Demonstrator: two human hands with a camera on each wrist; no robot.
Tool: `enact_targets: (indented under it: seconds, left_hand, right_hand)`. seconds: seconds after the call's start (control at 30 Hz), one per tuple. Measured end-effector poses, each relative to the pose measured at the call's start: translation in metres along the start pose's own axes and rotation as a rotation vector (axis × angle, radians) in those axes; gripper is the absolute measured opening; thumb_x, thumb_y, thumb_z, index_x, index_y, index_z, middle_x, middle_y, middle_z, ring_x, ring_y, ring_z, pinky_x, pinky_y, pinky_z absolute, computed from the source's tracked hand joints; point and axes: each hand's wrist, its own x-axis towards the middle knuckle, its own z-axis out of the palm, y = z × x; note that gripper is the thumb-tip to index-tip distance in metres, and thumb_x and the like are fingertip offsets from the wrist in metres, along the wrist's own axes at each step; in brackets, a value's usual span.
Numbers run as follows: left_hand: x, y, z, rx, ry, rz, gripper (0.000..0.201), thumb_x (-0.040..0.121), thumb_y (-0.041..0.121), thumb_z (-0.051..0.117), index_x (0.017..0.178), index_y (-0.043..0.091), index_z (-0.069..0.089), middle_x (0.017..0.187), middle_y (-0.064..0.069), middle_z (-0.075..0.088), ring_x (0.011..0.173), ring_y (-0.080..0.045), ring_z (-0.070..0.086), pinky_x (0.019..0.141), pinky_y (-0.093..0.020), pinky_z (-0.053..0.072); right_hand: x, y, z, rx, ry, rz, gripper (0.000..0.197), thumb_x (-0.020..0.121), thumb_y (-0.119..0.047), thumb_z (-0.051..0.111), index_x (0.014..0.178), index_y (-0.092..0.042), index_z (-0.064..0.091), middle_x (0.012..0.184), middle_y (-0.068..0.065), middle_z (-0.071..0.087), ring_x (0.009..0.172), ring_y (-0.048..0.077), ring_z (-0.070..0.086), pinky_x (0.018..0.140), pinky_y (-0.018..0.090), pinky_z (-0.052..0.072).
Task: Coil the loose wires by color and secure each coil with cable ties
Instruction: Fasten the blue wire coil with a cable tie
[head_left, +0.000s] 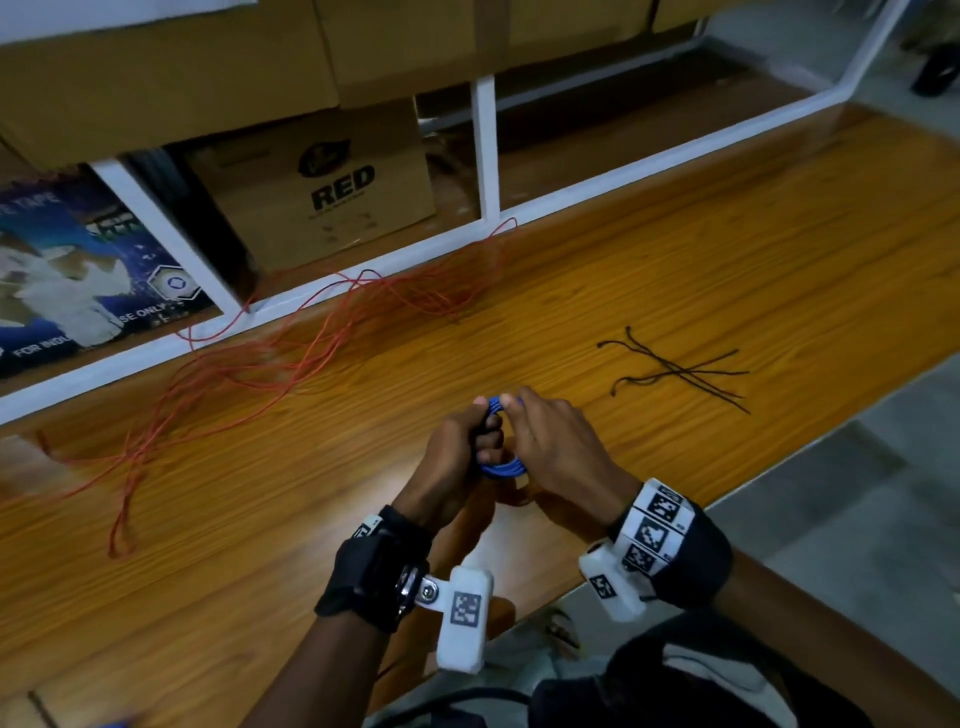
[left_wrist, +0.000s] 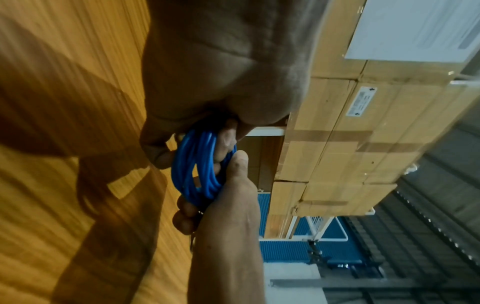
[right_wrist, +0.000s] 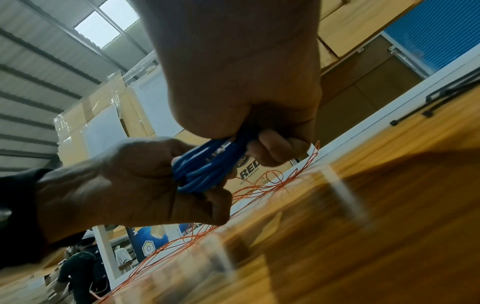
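A coil of blue wire (head_left: 500, 469) is held just above the wooden table (head_left: 727, 260), near its front edge. My left hand (head_left: 480, 431) grips the coil's left side with curled fingers. My right hand (head_left: 519, 415) pinches the coil from the right, its thumb on the top loop. In the left wrist view the blue coil (left_wrist: 197, 164) sits between both hands. In the right wrist view the blue coil (right_wrist: 202, 170) is clamped by my right hand (right_wrist: 241, 135) from above. Loose red wire (head_left: 311, 353) sprawls over the table's left and back. Black cable ties (head_left: 680, 371) lie crossed to the right.
A white shelf frame (head_left: 485, 150) runs along the table's back edge. In it stand a cardboard box marked RED (head_left: 332, 192) and a blue printed box (head_left: 78, 270). Brown cartons (left_wrist: 363, 123) are stacked above. The grey floor (head_left: 883, 467) lies beyond the table's right edge.
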Motion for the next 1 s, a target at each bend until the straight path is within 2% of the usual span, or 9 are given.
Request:
enact_targets:
  seconds: [0.13, 0.2, 0.27, 0.33, 0.43, 0.53, 0.77, 0.87, 1.0]
  left_hand:
    - [0.005, 0.006, 0.023, 0.242, 0.038, 0.061, 0.041, 0.110, 0.028, 0.031, 0.074, 0.014, 0.045, 0.058, 0.003, 0.030, 0.052, -0.010, 0.023, 0.049, -0.021, 0.027]
    - [0.009, 0.009, 0.035, 0.225, 0.054, 0.047, 0.043, 0.111, 0.026, 0.030, 0.073, 0.013, 0.043, 0.050, 0.006, 0.034, 0.041, -0.006, 0.030, 0.042, -0.017, 0.031]
    - [0.015, 0.012, 0.044, 0.097, 0.058, -0.009, 0.043, 0.111, 0.025, 0.030, 0.072, 0.013, 0.041, 0.045, 0.009, 0.037, 0.035, -0.004, 0.032, 0.038, -0.015, 0.031]
    - [0.024, 0.012, 0.049, -0.028, 0.071, -0.049, 0.042, 0.111, 0.025, 0.031, 0.072, 0.012, 0.040, 0.045, 0.007, 0.032, 0.034, -0.004, 0.029, 0.037, -0.013, 0.032]
    - [0.035, 0.008, 0.049, -0.089, 0.074, -0.071, 0.043, 0.111, 0.027, 0.031, 0.072, 0.013, 0.040, 0.050, 0.005, 0.025, 0.036, -0.006, 0.024, 0.037, -0.016, 0.031]
    - [0.044, 0.006, 0.051, -0.114, 0.076, -0.082, 0.043, 0.111, 0.029, 0.032, 0.072, 0.014, 0.040, 0.049, 0.008, 0.026, 0.038, -0.005, 0.021, 0.036, -0.018, 0.027]
    - [0.054, 0.005, 0.059, -0.103, 0.075, -0.063, 0.042, 0.111, 0.028, 0.033, 0.071, 0.014, 0.040, 0.054, 0.005, 0.023, 0.041, -0.006, 0.020, 0.039, -0.018, 0.027]
    - [0.057, 0.003, 0.059, -0.037, 0.088, -0.053, 0.042, 0.110, 0.028, 0.035, 0.072, 0.013, 0.042, 0.056, 0.004, 0.026, 0.042, -0.007, 0.023, 0.040, -0.019, 0.026]
    - [0.058, 0.002, 0.059, -0.008, 0.089, -0.060, 0.041, 0.110, 0.029, 0.036, 0.072, 0.013, 0.042, 0.056, 0.004, 0.027, 0.043, -0.008, 0.022, 0.042, -0.020, 0.025]
  right_hand:
    - [0.005, 0.021, -0.017, 0.153, -0.121, 0.045, 0.046, 0.109, -0.053, 0.028, 0.088, -0.021, 0.054, 0.071, 0.006, 0.061, 0.064, 0.023, 0.058, 0.057, 0.041, 0.041]
    - [0.009, 0.031, -0.030, 0.253, -0.128, 0.089, 0.061, 0.107, -0.060, 0.028, 0.081, -0.013, 0.057, 0.070, 0.014, 0.063, 0.064, 0.029, 0.061, 0.062, 0.048, 0.047]
    - [0.015, 0.046, -0.044, 0.287, -0.078, 0.140, 0.064, 0.108, -0.055, 0.031, 0.077, -0.009, 0.061, 0.067, 0.013, 0.064, 0.062, 0.026, 0.061, 0.065, 0.045, 0.049]
    - [0.023, 0.065, -0.057, 0.240, -0.029, 0.186, 0.050, 0.109, -0.045, 0.039, 0.087, -0.013, 0.070, 0.073, 0.005, 0.069, 0.068, 0.020, 0.065, 0.070, 0.040, 0.052]
    - [0.032, 0.101, -0.074, 0.024, 0.015, 0.249, 0.017, 0.098, -0.021, 0.058, 0.089, -0.016, 0.072, 0.081, 0.004, 0.071, 0.079, 0.025, 0.066, 0.072, 0.035, 0.052]
    - [0.034, 0.128, -0.089, -0.115, 0.005, 0.315, 0.017, 0.084, -0.005, 0.066, 0.083, -0.022, 0.069, 0.078, -0.002, 0.067, 0.081, 0.023, 0.066, 0.069, 0.026, 0.046]
    - [0.034, 0.149, -0.096, -0.198, -0.055, 0.224, 0.014, 0.084, -0.014, 0.079, 0.098, -0.016, 0.078, 0.095, 0.004, 0.075, 0.089, 0.020, 0.069, 0.073, 0.025, 0.048]
    - [0.040, 0.146, -0.095, -0.227, -0.076, 0.145, 0.008, 0.087, -0.017, 0.078, 0.095, -0.016, 0.081, 0.093, 0.004, 0.077, 0.088, 0.021, 0.070, 0.072, 0.031, 0.055]
    - [0.046, 0.143, -0.096, -0.232, -0.107, 0.086, 0.008, 0.092, -0.018, 0.073, 0.091, -0.018, 0.081, 0.092, 0.004, 0.076, 0.088, 0.023, 0.069, 0.069, 0.032, 0.053]
